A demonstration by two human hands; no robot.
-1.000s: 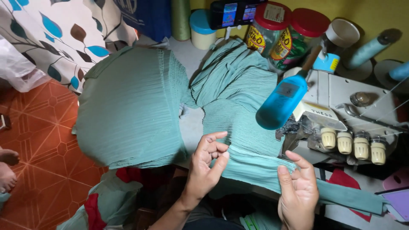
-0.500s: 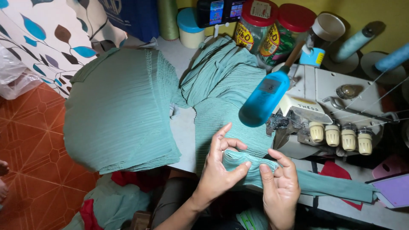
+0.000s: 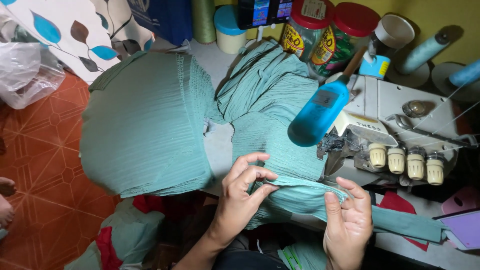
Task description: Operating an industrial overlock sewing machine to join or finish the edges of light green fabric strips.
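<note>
A teal pleated cloth [image 3: 150,125] lies draped over the sewing table and hangs off its left edge. A narrow folded strip of the same cloth [image 3: 305,192] runs along the front edge toward the right. My left hand [image 3: 245,192] pinches this strip between thumb and fingers. My right hand [image 3: 347,222] grips the strip a little further right, thumb on top. Just behind my hands stands a white overlock sewing machine [image 3: 400,115] with a blue lamp head [image 3: 317,112] and a row of cream tension knobs [image 3: 405,162].
Two red-lidded jars [image 3: 325,32], a blue-lidded tub [image 3: 229,25], thread cones [image 3: 422,50] and a phone [image 3: 262,10] stand at the back. A patterned cloth [image 3: 65,30] and a plastic bag [image 3: 25,70] are at the left. A bare foot [image 3: 6,200] rests on the orange tiled floor.
My view has drifted slightly. Both hands have shifted along the folded strip; my left hand's fingers have closed from spread to a pinch on the fold.
</note>
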